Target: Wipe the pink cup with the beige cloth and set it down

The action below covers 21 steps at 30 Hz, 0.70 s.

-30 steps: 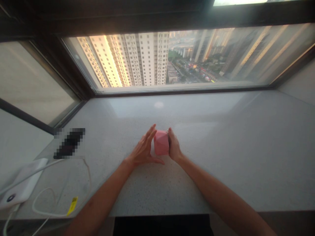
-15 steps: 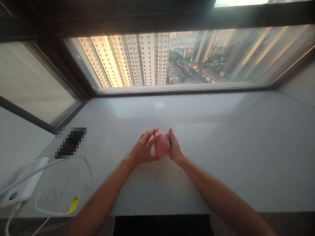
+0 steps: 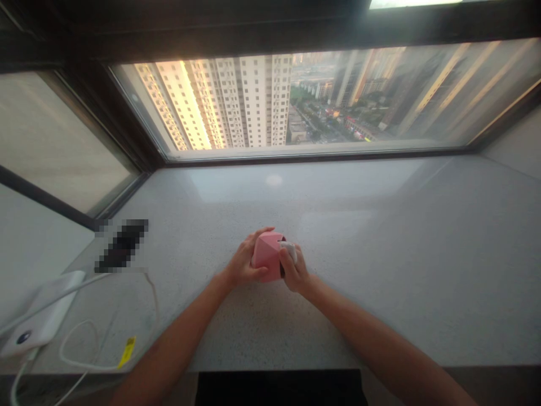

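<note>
Tag [image 3: 127,352], one, yellow, on white cable [image 3: 89,366] at left of the grey surface [image 3: 393,254]; print too small to read. One dark round mark on one white device [image 3: 48,316], also illegible. One pink faceted container [image 3: 266,256], near the middle of the surface, between two hands; cannot tell whether resting or lifted. Dark at its right side, seemingly open there, with one pale piece [image 3: 289,248] at that side; other contents hidden. Left hand [image 3: 245,264]: grip clamped round the container's left side. Right hand [image 3: 297,275]: grip closed on the pale piece. Well apart, at left, one dark pixelated item [image 3: 122,246].
</note>
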### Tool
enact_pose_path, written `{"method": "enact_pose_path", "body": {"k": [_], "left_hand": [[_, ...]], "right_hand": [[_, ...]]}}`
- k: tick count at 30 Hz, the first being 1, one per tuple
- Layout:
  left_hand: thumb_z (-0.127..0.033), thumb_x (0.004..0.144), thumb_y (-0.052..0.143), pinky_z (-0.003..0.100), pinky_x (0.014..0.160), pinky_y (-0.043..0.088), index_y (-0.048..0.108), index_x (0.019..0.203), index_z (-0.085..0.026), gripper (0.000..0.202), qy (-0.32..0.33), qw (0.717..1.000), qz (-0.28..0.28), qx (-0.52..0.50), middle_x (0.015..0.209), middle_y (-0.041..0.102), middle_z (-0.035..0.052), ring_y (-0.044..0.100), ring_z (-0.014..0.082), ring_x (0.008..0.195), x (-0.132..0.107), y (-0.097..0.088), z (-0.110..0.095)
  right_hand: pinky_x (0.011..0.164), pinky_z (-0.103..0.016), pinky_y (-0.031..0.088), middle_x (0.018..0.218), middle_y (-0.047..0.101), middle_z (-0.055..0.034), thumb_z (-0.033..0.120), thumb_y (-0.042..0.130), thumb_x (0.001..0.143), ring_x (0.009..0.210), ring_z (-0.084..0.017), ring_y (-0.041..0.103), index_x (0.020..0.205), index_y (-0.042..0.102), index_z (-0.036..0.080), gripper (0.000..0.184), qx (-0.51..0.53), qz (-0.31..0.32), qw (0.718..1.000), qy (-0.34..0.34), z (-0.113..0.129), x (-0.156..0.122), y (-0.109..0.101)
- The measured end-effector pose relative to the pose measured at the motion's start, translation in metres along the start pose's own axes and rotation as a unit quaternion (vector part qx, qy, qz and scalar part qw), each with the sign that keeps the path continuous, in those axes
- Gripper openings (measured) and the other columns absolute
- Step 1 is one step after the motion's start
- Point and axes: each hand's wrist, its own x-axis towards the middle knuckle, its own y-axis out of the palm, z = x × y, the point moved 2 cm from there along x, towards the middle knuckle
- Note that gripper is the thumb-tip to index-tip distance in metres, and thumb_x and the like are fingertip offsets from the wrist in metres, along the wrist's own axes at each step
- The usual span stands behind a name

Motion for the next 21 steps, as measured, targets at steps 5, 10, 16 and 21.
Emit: {"method": "enact_pose_path", "body": {"k": [5,10,16,21], "left_hand": [[-0.093,0.08,0.065,0.067,0.122,0.043,0.0,0.176,-0.03,0.132,0.027,0.998,-0.004,0.051,0.177,0.029,0.0268,0.047,0.0465,0.154,0.002,-0.002,-0.002],[-0.06,0.082,0.089,0.075,0.128,0.032,0.002,0.175,-0.038,0.128,0.157,0.954,0.02,0.256,0.183,0.005,0.0214,0.019,0.0446,0.168,0.004,-0.003,-0.007],[-0.037,0.089,0.083,0.066,0.125,0.041,0.022,0.172,-0.036,0.103,0.181,0.936,0.016,0.3,0.177,0.027,0.0209,0.034,0.041,0.163,0.006,-0.005,-0.009],[-0.058,0.077,0.09,0.06,0.116,0.047,0.036,0.166,-0.03,0.108,0.142,0.957,-0.049,0.249,0.157,0.055,0.0222,0.058,0.0401,0.142,0.007,-0.007,-0.018]], "right_hand": [[0.053,-0.028,0.035,0.063,0.052,0.0023,0.079,0.061,0.094,0.055,-0.013,0.041,0.07,0.058,0.023,0.061,0.101,-0.142,0.982,0.066,-0.008,0.014,-0.001],[0.061,-0.028,0.046,0.071,0.069,-0.0023,0.08,0.07,0.084,0.06,-0.016,0.058,0.077,0.07,0.021,0.06,0.261,-0.108,0.937,0.206,-0.012,0.033,-0.009],[0.064,-0.028,0.048,0.076,0.074,-0.0042,0.082,0.071,0.081,0.065,-0.018,0.063,0.085,0.075,0.02,0.062,0.283,-0.07,0.926,0.239,-0.014,0.034,-0.01],[0.054,-0.027,0.04,0.067,0.063,-0.0014,0.09,0.062,0.084,0.056,-0.014,0.05,0.076,0.067,0.021,0.07,0.184,-0.126,0.961,0.166,-0.008,0.024,-0.005]]}}
